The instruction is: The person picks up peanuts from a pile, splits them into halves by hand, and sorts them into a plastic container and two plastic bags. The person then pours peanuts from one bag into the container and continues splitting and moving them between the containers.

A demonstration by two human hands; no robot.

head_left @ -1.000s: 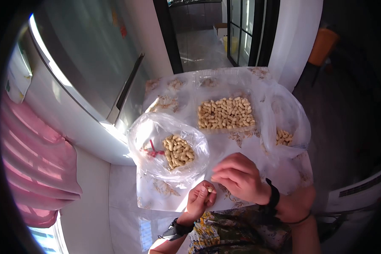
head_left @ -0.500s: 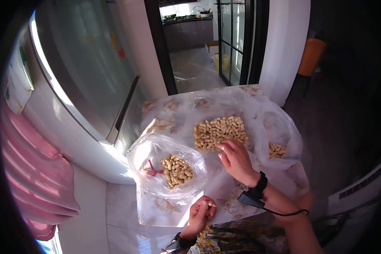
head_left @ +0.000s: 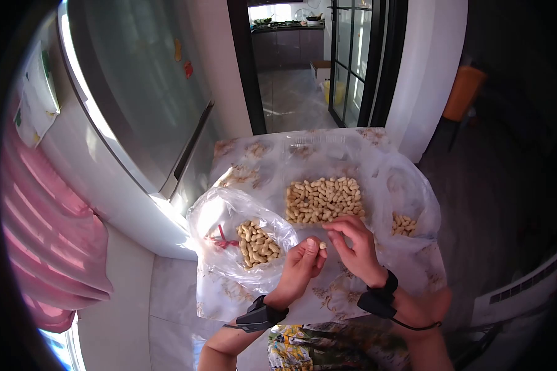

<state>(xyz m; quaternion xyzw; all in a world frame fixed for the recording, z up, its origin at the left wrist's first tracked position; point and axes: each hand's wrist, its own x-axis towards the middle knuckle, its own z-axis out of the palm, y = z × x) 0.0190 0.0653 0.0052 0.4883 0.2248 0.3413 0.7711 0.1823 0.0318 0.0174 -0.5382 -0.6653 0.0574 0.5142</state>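
Note:
My left hand is closed, with a peanut pinched between thumb and fingertips. Just right of it is my right hand, its thumb and fingers apart and nothing visible in them. Its fingertips are close to the front edge of a clear plastic box of unshelled peanuts. To the left lies an open clear plastic bag with a red tie and a pile of peanuts. Another clear bag, on the right, holds a smaller heap of peanuts.
Everything stands on a table with a flower-patterned cover. A fridge rises at the left, beside a pink cloth. Behind the table, a doorway with a glass door shows a kitchen. An orange chair stands at the far right.
My left hand has come up and to the right with the peanut, close to my right hand. My right hand has drawn slightly down and right, away from the peanuts in the box.

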